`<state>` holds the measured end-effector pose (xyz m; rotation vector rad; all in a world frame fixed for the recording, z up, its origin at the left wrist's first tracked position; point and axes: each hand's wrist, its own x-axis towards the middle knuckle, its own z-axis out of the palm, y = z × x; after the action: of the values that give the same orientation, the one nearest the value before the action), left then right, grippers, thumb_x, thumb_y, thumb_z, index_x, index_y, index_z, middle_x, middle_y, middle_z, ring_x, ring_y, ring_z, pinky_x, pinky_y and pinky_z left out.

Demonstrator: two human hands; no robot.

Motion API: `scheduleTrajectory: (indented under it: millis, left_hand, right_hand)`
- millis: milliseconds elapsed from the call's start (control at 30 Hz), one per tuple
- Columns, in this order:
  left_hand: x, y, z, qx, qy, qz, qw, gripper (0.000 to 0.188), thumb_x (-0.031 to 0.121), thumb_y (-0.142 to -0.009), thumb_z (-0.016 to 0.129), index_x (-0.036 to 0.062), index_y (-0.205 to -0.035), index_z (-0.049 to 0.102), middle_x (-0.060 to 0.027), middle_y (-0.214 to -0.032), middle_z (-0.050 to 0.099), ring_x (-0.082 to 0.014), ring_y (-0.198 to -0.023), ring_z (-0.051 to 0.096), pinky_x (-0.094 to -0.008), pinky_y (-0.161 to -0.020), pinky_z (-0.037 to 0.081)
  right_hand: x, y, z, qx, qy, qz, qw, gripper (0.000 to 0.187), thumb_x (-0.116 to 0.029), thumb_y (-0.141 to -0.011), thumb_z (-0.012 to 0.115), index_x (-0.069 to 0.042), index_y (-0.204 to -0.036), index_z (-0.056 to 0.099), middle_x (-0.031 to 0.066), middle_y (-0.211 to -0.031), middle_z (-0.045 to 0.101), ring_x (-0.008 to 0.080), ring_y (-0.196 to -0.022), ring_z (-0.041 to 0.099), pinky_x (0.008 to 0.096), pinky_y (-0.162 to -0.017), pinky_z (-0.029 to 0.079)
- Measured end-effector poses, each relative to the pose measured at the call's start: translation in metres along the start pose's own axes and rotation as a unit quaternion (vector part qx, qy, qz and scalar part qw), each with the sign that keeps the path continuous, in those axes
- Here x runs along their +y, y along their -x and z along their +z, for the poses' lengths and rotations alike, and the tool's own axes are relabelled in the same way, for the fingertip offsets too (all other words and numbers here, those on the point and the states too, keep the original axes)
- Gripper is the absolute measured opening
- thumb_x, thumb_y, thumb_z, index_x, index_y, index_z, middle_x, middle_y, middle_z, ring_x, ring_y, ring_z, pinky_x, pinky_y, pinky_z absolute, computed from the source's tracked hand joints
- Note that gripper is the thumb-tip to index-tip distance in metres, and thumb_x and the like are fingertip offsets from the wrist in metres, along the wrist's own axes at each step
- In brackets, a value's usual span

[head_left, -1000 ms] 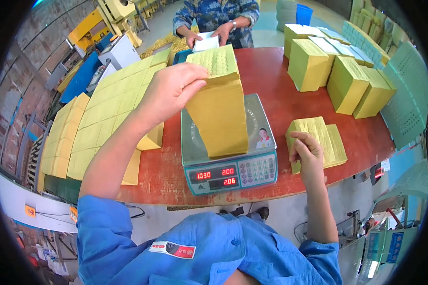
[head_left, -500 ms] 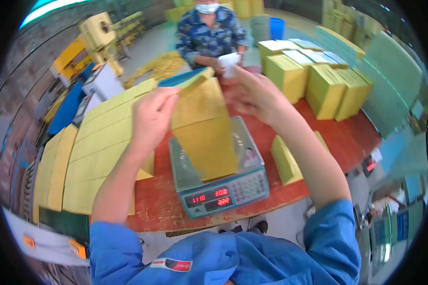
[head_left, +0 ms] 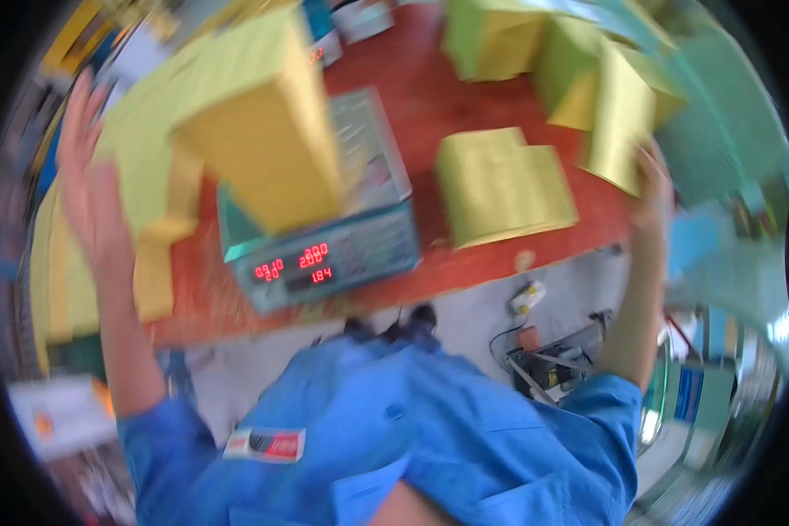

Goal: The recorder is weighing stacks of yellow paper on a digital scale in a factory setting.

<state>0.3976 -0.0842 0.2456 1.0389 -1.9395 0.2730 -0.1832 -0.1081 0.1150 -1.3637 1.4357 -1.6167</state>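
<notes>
A tall stack of yellow paper (head_left: 272,131) stands on the digital scale (head_left: 333,250), whose red digits are lit. My left hand (head_left: 92,175) is raised left of that stack, its fingers stretched out and holding nothing, beside rows of yellow paper stacks (head_left: 149,131). Far to the right, my right hand (head_left: 652,180) has its fingers on the outer edge of a narrow yellow paper bundle (head_left: 618,123), which leans slightly in front of other stacks. Blur softens the fingertips there.
A lower, stepped pile of yellow paper (head_left: 504,188) lies on the red table (head_left: 412,61) right of the scale. More yellow stacks (head_left: 495,39) stand at the back right. Past the table's front edge, a white power strip (head_left: 528,298) with a cable is on the floor.
My left hand has let go of the paper stack on the scale and swung left. My right hand has moved right to the bundle. The view has shifted, and the co-worker is out of sight.
</notes>
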Motion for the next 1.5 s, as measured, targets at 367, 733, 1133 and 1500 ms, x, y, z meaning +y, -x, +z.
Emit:
scheduleTrajectory:
  millis: [367, 733, 1133, 1500]
  left_hand:
    - [0.023, 0.017, 0.025, 0.046, 0.120, -0.314, 0.941, 0.058, 0.039, -0.103, 0.037, -0.0014, -0.145, 0.034, -0.0207, -0.148, 0.038, -0.0307, -0.132, 0.046, -0.0428, -0.107, 0.040]
    - [-0.015, 0.017, 0.015, 0.037, 0.237, -0.448, 0.861, 0.069, 0.049, -0.100, 0.043, -0.0023, -0.145, 0.033, -0.0185, -0.143, 0.044, -0.0280, -0.129, 0.048, -0.0446, -0.105, 0.042]
    - [-0.061, -0.046, 0.074, -0.229, 0.392, -0.566, 0.688, 0.056, 0.054, -0.089, 0.060, 0.0112, -0.125, 0.062, -0.0040, -0.120, 0.066, -0.0148, -0.106, 0.063, -0.0334, -0.089, 0.051]
    - [-0.054, -0.020, 0.069, -0.276, 0.475, -0.544, 0.634, 0.053, 0.043, -0.094, 0.057, 0.0055, -0.132, 0.055, -0.0095, -0.121, 0.066, -0.0174, -0.108, 0.064, -0.0329, -0.094, 0.050]
  right_hand:
    - [0.174, 0.027, -0.134, -0.133, 0.006, 0.327, 0.935, 0.047, -0.009, -0.095, 0.044, 0.002, -0.140, 0.042, 0.0123, -0.129, 0.056, 0.0207, -0.114, 0.058, 0.0313, -0.096, 0.048]
    - [0.155, 0.023, -0.140, -0.172, 0.253, 0.276, 0.911, 0.049, -0.006, -0.089, 0.047, -0.001, -0.138, 0.046, 0.0133, -0.125, 0.059, 0.0210, -0.114, 0.057, 0.0328, -0.097, 0.045]
    - [-0.042, 0.056, 0.179, -0.238, 0.045, -0.015, 0.970, 0.035, -0.014, -0.098, 0.051, 0.000, -0.130, 0.055, 0.0127, -0.123, 0.063, 0.0196, -0.116, 0.057, 0.0311, -0.099, 0.042]
    - [0.009, 0.049, 0.391, -0.197, -0.319, 0.050, 0.926, 0.053, -0.039, -0.105, 0.032, 0.000, -0.139, 0.045, 0.0142, -0.134, 0.054, 0.0208, -0.129, 0.046, 0.0312, -0.109, 0.031]
